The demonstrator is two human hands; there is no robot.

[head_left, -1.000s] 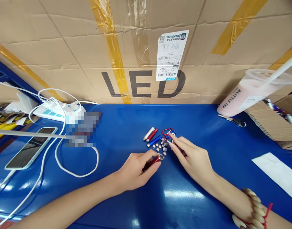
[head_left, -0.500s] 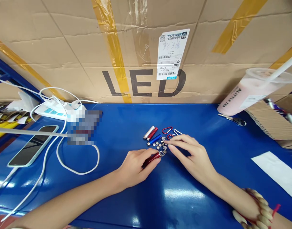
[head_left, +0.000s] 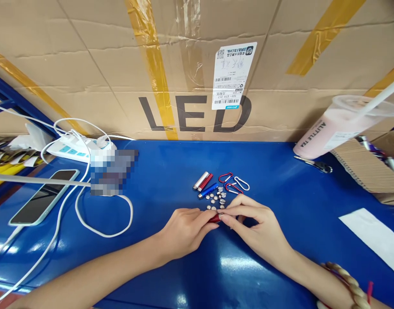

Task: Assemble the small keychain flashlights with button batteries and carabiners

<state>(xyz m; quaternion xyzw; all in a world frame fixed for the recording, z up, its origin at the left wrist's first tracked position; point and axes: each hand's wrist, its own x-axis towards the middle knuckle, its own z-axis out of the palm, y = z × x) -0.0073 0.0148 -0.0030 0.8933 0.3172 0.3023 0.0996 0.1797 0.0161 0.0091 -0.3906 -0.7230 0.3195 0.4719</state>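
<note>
My left hand (head_left: 187, 227) is closed around a small red flashlight tube (head_left: 215, 218), its end pointing right. Fingers of my right hand (head_left: 259, 219) are pinched at that end; whatever lies between them is too small and covered to name. Just beyond the fingertips, several silver button cells (head_left: 216, 197) lie loose, some partly hidden. Behind them rest a blue tube (head_left: 208, 190), a red tube (head_left: 205, 182) and a silver tube (head_left: 200, 180). To their right are red carabiners (head_left: 225, 176) and a white carabiner (head_left: 242, 183).
A cardboard box (head_left: 113, 64) walls off the back of the blue table (head_left: 164, 171). Leftward are a phone (head_left: 44, 197), a white cable (head_left: 132, 214) and a power strip (head_left: 68, 148). Rightward stand a drink cup (head_left: 332, 128), keys (head_left: 319, 165), an open carton (head_left: 360, 167) and white paper (head_left: 373, 236).
My right hand has moved from the button cells toward me, to the end of the red tube. The left hand has shifted slightly nearer and right, still gripping the tube.
</note>
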